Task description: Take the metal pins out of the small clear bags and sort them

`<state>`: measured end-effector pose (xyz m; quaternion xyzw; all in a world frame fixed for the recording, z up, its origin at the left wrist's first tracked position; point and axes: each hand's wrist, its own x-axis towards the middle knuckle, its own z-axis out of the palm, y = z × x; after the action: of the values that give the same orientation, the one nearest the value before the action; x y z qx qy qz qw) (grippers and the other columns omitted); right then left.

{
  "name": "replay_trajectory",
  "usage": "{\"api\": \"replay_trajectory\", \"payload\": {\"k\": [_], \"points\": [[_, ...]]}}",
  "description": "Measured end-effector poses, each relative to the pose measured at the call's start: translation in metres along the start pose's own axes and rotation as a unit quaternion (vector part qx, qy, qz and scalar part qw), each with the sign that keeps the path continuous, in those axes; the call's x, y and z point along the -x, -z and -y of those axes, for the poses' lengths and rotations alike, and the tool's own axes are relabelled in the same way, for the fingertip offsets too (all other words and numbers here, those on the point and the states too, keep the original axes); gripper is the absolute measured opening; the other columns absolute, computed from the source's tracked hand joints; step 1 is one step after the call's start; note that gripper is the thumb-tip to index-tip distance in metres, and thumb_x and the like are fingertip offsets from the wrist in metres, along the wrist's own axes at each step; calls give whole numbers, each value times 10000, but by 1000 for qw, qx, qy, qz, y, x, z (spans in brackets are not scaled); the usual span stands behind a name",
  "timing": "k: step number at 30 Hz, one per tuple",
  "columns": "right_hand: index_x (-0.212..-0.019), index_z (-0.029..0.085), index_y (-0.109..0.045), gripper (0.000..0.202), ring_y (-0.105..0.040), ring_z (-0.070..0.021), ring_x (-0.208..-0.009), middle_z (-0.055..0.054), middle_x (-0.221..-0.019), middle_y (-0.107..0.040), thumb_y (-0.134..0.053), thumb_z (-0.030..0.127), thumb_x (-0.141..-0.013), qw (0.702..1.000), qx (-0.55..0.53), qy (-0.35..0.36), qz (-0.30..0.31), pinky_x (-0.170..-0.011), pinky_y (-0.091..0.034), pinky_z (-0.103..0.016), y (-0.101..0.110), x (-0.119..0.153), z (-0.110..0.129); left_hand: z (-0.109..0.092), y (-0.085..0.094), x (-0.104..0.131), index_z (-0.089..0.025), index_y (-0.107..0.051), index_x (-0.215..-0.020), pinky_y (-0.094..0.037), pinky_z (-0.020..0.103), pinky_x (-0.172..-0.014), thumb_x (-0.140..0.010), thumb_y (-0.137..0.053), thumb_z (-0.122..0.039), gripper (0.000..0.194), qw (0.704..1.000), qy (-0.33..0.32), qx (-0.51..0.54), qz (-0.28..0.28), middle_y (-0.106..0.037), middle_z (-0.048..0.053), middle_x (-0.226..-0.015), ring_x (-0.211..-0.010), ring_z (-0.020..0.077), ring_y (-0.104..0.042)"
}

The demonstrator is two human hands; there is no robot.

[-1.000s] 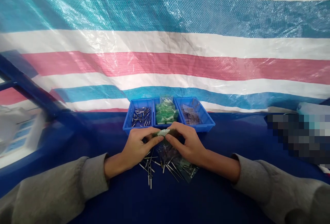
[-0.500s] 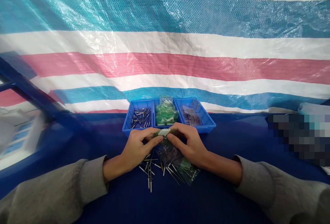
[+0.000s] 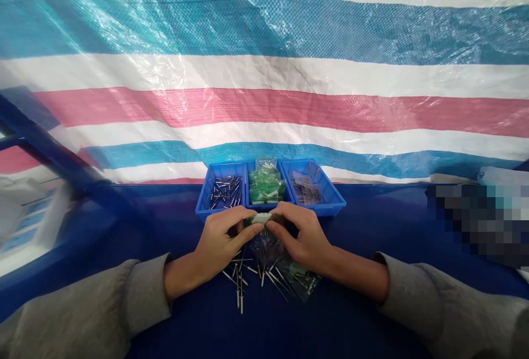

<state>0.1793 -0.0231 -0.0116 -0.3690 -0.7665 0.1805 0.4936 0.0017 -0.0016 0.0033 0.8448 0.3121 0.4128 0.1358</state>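
My left hand (image 3: 225,235) and my right hand (image 3: 301,235) meet in the middle, thumbs and fingers closed on a small plastic bag (image 3: 261,218). Its pinched part looks white with dark green ends, and most of it is hidden by my fingers. Under my hands, several loose blind rivets (image 3: 241,287) lie on the blue table. Beside them, below my right hand, a clear plastic bag (image 3: 303,282) lies with rivets on or in it.
Just beyond my hands stand a blue bin (image 3: 202,199) of rivets, a middle bin (image 3: 248,183) of green-filled bags and a right bin (image 3: 334,196) of clear bags. A striped plastic sheet (image 3: 264,108) hangs behind. White boxes (image 3: 33,227) are at left.
Both hands stay over the same spot, still pinching the small bag. My fingers have shifted slightly along it, and the camera view has tilted a little.
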Motion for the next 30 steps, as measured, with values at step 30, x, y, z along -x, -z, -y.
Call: {"api": "replay_trajectory", "payload": {"k": [30], "points": [[-719,175,-518,142,-412,-94,-542,29,-606,-445,-481,177,-857,998,2,43,-41,-508,-341,-236,4,1,1,3,-2,-2,-137,-633,-855,-344,169,-435,-798,-603,-352,224,999,20,31,20,-449,-68,-460,-422,54,-399]]}}
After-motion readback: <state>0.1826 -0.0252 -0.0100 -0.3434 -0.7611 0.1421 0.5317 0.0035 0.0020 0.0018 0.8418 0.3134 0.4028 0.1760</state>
